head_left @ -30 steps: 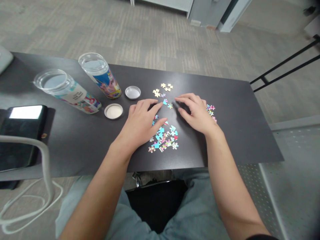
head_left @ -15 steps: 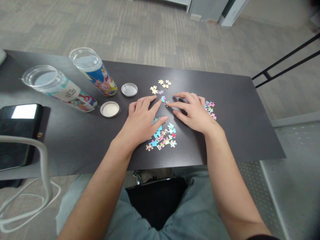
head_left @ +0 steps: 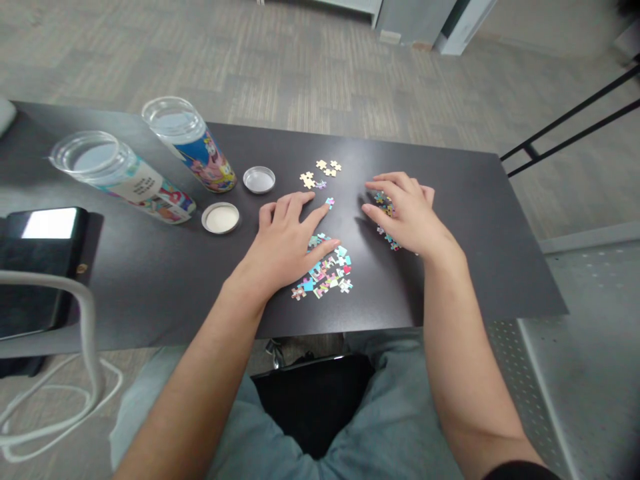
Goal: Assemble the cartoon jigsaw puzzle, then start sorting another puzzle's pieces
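Note:
My left hand (head_left: 287,243) lies over the table with its fingers spread. Its index fingertip touches a small blue-and-pink jigsaw piece (head_left: 330,203). Under and beside its thumb is a loose cluster of colourful jigsaw pieces (head_left: 327,272), partly covered by the hand. My right hand (head_left: 407,213) hovers with fingers apart above a second pile of jigsaw pieces (head_left: 389,240), which it hides in part; nothing shows in its grip. Beyond both hands, several tan jigsaw pieces (head_left: 308,180) lie face down near a purple one (head_left: 321,185).
Two clear-topped printed canisters, one blue (head_left: 205,157) and one white and teal (head_left: 145,190), stand at the left. Two round lids (head_left: 259,180) lie near them. A black device (head_left: 43,273) and a white cable (head_left: 87,333) are at the far left.
My right hand has moved right, away from the small pieces in the middle, to the right-hand pile. My left hand stays almost in place, its index finger now on the blue-and-pink piece.

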A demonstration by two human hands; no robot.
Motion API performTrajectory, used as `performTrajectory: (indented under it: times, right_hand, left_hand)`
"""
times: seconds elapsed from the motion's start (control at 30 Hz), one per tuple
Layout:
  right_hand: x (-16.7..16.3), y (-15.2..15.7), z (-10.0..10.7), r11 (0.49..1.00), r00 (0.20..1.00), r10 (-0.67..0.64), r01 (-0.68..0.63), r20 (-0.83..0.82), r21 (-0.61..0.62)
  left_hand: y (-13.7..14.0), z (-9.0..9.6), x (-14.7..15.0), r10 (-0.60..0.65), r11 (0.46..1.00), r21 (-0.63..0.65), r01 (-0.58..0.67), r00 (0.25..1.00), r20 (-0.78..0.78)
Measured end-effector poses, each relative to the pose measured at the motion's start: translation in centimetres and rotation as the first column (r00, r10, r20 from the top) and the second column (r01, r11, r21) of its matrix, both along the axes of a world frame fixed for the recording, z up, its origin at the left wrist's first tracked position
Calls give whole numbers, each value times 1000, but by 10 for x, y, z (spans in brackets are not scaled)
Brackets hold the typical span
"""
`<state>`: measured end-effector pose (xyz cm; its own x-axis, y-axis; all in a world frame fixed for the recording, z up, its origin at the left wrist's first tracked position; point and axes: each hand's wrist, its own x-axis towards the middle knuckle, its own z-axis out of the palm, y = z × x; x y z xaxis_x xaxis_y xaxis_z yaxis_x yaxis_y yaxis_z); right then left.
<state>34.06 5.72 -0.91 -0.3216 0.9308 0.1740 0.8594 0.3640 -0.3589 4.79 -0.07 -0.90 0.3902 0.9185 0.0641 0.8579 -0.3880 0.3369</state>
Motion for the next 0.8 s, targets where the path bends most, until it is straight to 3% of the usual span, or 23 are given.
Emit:
performTrajectory:
  times: [0.17,0.43,0.63,0.8]
  right_hand:
    - [-28,16,5,998,999,50,-50,-7,-26]
    - [-59,37,-10,997,996,47,-43,74,-57]
    - [-43,38,-7,997,997,69,-68,27,-36]
    - [-45,44,-4,1000,999,25,-26,-38,-12]
  left_hand:
    - [-7,5,-15,-102,995,6,101,994,29]
    - [-13,16,-41,-202,979,24,201,977,73]
    - [-4,19,-42,-44,993,117,29,991,124]
    - [44,26,-30,144,983,104,-150,987,67]
